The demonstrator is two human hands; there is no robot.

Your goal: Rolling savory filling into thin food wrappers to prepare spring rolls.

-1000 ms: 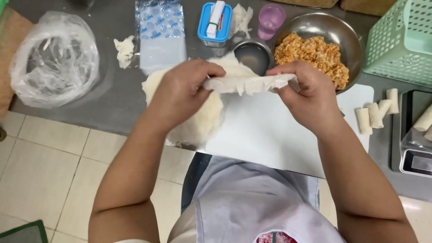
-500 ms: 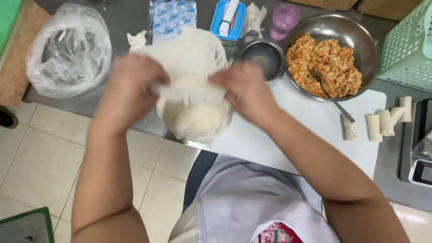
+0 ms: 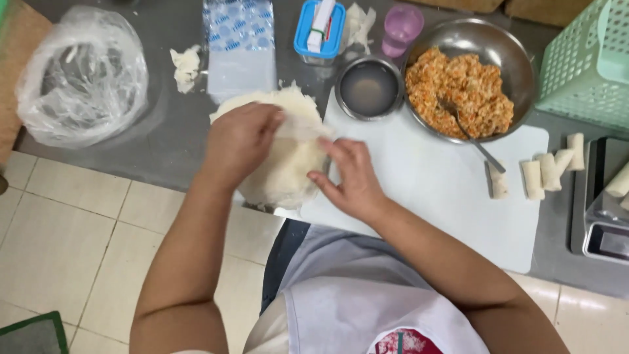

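I see my left hand (image 3: 242, 141) pinching the top sheet of the round white stack of thin pastry wrappers (image 3: 285, 164) at the grey desk (image 3: 164, 131) edge, right hand (image 3: 350, 180) open, steadying it; flimsy, tearable, best lifted by the rim.

A flat rectangular clear plastic package with a blue-and-white printed pattern (image 3: 240, 46) is laid near the far edge of the grey counter, just behind the stack of wrappers. To its right, a small rectangular blue plastic tub (image 3: 319, 31) is set — a white carton with red and green marks is propped inside it. A crumpled clear plastic bag (image 3: 80, 75) is placed at the counter's left end. A grey scale's display (image 3: 612, 241) is seen at the right edge — its readout cannot be made out.
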